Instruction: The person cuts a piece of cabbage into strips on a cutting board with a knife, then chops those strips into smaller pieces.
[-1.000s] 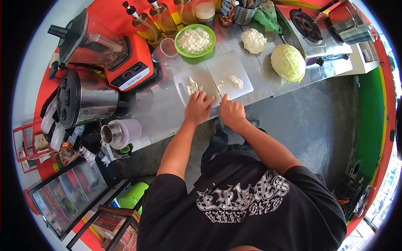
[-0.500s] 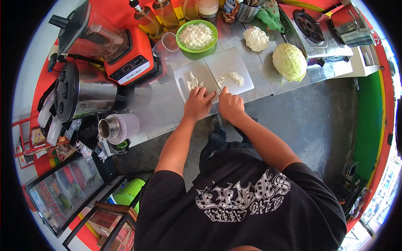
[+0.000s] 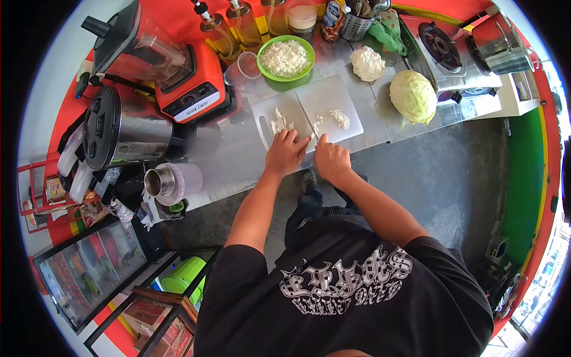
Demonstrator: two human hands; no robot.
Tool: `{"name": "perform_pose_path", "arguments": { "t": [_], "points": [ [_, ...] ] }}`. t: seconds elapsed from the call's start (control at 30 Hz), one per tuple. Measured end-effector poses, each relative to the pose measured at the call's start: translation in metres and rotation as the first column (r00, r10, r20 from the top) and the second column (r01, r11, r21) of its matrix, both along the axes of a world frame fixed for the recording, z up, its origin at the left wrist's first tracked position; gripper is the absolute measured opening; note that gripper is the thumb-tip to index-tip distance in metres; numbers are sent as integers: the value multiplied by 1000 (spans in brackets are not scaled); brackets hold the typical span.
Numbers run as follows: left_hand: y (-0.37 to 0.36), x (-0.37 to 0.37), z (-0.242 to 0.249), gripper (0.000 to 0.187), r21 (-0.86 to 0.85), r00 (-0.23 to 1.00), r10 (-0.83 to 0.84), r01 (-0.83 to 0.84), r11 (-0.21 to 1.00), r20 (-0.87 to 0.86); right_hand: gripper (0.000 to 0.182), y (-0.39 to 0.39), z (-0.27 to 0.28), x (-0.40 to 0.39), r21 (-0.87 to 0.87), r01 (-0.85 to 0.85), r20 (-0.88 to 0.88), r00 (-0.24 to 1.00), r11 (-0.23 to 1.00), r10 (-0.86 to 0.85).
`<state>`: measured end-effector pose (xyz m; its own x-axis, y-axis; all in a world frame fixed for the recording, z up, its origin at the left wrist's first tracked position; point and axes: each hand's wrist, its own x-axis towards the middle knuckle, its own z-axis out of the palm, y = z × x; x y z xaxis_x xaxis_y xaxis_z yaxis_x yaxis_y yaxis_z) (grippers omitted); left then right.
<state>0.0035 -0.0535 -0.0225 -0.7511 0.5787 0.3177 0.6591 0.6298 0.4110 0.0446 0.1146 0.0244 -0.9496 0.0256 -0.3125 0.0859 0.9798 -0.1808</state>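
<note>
A white cutting board [image 3: 336,89] lies near the counter's front edge, with pale cut strips [image 3: 279,121] on its left part and a small chopped heap [image 3: 340,119] on its right. At the board's front edge, my left hand [image 3: 287,151] presses down beside the strips, fingers bent over pieces too small to make out. My right hand [image 3: 332,159] is closed just to the right, round a knife whose handle is mostly hidden; its thin blade runs up across the board. Behind the board stands a green bowl [image 3: 312,58] of chopped white pieces.
A whole cabbage [image 3: 413,97] and a pale cut piece [image 3: 368,63] sit to the right, near a stove [image 3: 440,47]. On the left are a red blender [image 3: 193,83], a steel pot [image 3: 140,128] and an open flask [image 3: 172,183]. Bottles [image 3: 242,24] line the back.
The whole view has shifted slightly, with the counter items lower and a bit to the right. Both hands stay at the board's front edge, in nearly the same pose.
</note>
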Motion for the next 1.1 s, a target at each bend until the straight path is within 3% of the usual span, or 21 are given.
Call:
{"name": "perform_pose_path", "arguments": {
  "t": [0.27, 0.47, 0.9, 1.1],
  "points": [
    [2, 1, 4, 28, -1, 1000, 14, -14, 1000, 23, 19, 3, -12, -9, 59, -74, -47, 996, 996, 77],
    [0, -1, -6, 31, -22, 1000, 2, -2, 1000, 4, 23, -1, -2, 4, 20, -17, 62, 998, 1000, 15],
    [2, 1, 0, 31, -47, 1000, 17, -15, 999, 27, 22, 1, -4, -3, -35, -8, 31, 999, 999, 9],
    [3, 2, -4, 30, -1, 999, 41, -41, 999, -2, 24, 2, -3, -1, 17, -82, 21, 996, 997, 81]
  ]
}}
